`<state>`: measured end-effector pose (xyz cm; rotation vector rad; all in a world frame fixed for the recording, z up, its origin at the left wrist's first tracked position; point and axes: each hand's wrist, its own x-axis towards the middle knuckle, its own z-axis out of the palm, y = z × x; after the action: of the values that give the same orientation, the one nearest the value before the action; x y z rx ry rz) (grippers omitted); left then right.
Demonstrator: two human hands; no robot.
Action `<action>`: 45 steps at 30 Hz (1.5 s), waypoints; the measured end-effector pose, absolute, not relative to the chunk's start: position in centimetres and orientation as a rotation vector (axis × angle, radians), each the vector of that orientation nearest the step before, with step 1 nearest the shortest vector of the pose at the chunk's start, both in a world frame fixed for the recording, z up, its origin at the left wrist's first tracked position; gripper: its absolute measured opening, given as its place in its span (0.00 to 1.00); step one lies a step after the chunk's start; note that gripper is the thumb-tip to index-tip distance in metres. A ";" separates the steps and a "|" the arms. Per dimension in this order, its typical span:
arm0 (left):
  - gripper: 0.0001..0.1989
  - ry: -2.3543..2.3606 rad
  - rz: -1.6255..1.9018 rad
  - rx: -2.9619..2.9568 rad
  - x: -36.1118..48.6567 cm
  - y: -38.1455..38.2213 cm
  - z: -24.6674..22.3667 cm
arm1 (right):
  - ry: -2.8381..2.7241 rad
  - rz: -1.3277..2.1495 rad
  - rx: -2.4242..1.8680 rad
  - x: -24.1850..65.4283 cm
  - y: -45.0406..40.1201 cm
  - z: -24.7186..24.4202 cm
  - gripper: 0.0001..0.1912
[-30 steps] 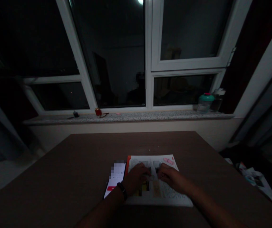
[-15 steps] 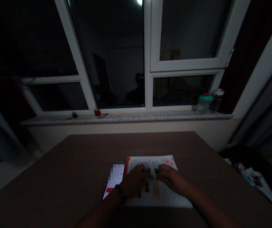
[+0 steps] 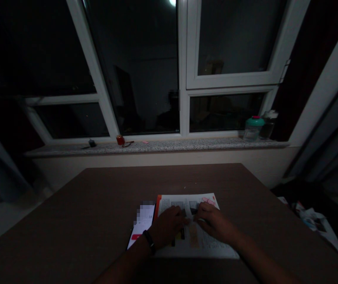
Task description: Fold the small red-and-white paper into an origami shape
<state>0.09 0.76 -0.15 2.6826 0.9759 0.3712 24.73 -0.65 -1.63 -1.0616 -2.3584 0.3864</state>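
Note:
A printed booklet [image 3: 213, 246] with text, pictures and an orange left edge lies on the brown table. Over its middle, my left hand [image 3: 170, 223] has curled fingers, with a dark band on the wrist. Facing it from the right, my right hand [image 3: 212, 221] has thumb and fingers pinched together. The fingertips of both hands are close to each other, with a small pale, thin bit between them too dim to identify. A phone [image 3: 143, 221] with its screen lit lies left of the booklet, partly behind my left forearm.
Past the table [image 3: 112, 189] runs a speckled stone sill [image 3: 169, 146] under dark windows. On it stand a green-lidded bottle [image 3: 253, 128], a second clear bottle [image 3: 268, 124], a small red tin [image 3: 120, 140] and a dark little bottle [image 3: 92, 142]. Papers [image 3: 313, 221] lie beyond the right edge.
My right hand has shifted slightly upward and its fingers have turned a little. My left hand stays almost in place. The booklet and phone have not moved.

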 end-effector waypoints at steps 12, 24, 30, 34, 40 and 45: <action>0.10 1.041 0.317 2.750 0.6 0.4 0.4 | -2.454 0.368 -1.077 24.2 -1.1 -1.0 0.18; 0.10 0.951 0.392 2.767 -0.1 0.2 0.0 | -2.507 0.175 -1.140 24.9 -1.1 -0.7 0.22; 0.14 0.986 0.345 2.777 0.3 -0.7 1.5 | -2.490 0.166 -1.210 24.2 -1.3 -0.5 0.21; 0.16 0.965 0.363 2.766 0.5 -1.0 1.0 | -2.479 0.289 -1.178 23.5 -1.8 0.0 0.17; 0.15 0.935 0.382 2.763 0.7 -0.9 0.5 | -2.472 0.324 -1.183 23.5 -1.7 -0.4 0.19; 0.16 0.929 0.429 2.740 0.5 -0.8 0.4 | -2.466 0.317 -1.219 23.8 -1.3 -1.0 0.22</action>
<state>0.55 -0.81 0.35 2.7403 0.9294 0.4285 23.83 -1.31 -1.03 -1.2194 -2.4661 0.3168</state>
